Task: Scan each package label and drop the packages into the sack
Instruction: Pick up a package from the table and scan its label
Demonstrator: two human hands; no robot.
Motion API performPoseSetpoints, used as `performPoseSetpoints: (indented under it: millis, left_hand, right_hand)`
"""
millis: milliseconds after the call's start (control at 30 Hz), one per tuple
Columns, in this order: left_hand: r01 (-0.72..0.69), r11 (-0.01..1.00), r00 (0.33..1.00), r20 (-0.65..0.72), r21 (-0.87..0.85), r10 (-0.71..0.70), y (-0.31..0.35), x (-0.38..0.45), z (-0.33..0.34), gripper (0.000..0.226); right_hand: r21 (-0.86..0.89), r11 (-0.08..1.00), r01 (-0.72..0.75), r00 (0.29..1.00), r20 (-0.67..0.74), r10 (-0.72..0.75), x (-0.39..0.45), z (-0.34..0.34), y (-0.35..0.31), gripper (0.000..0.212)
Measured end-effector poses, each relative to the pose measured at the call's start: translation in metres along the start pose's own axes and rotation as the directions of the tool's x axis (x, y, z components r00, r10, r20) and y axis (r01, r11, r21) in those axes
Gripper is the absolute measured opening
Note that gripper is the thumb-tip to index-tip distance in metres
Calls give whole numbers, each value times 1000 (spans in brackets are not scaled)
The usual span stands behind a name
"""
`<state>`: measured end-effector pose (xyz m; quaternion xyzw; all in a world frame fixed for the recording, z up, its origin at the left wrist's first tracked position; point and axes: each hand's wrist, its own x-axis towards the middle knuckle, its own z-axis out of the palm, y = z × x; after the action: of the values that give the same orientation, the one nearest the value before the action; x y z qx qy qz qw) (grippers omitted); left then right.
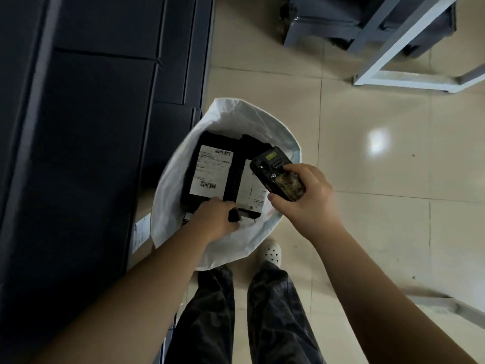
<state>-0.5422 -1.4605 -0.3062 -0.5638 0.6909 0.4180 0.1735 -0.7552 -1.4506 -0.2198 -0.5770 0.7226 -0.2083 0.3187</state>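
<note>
**Two labelled packages over the sack, one scanner in hand**

Head view: one white sack [262, 122] stands open on the tiled floor [367, 219], just ahead of the person's feet. Over its mouth are two black packages, side by side and touching. The left package [207, 169] bears one white label [211, 170] with two barcodes, one at the label's 1 o'clock corner and one near its 6 o'clock edge. The right package [242, 158] carries one white label [249, 185] too, partly covered by the scanner, so its print cannot be read.

The left hand [217, 218] reaches in from 7 o'clock and grips the near edge of the packages with curled fingers; whether it holds one or both is hard to tell from this angle. The right hand [301, 199] comes in from 4 o'clock and holds one black handheld scanner [275, 172], fingers wrapped round its grip, its head pointing toward 10 o'clock above the right package's label.

At 9 o'clock of the sack runs a dark tabletop [78, 153]; beneath its edge sits one brown carton [141, 232] with a label. At 1 o'clock, well apart, stands a pale metal frame [406, 80]. One white clog [270, 252] shows at 6 o'clock of the sack, with two dark trouser legs [273, 311] below it.
</note>
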Motion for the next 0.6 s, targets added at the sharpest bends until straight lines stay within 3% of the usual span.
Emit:
performPoseSetpoints:
  millis: [67,133,267,433,600]
  left_hand:
    - [-14,997,1000,-16,-73,13,-9,8,10,35]
    - [-20,1000,1000,-21,-8,20,-15,17,19,35]
    - [46,987,985,155,157,-71,-6,32,35,38]
    - [102,992,973,214,-69,-85,0,27,43,30]
    - [78,852,986,-89,-518,-144,1,-11,9,20]
  right_hand:
    - [-9,1000,13,1000,22,-12,3,3,7,59]
    - [-15,999,30,999,36,-29,6,4,11,59]
    - [-26,998,53,998,46,-52,12,2,14,58]
    - [-34,997,67,995,78,-65,14,-1,10,60]
    - [-36,998,46,996,76,-43,8,-14,-11,57]
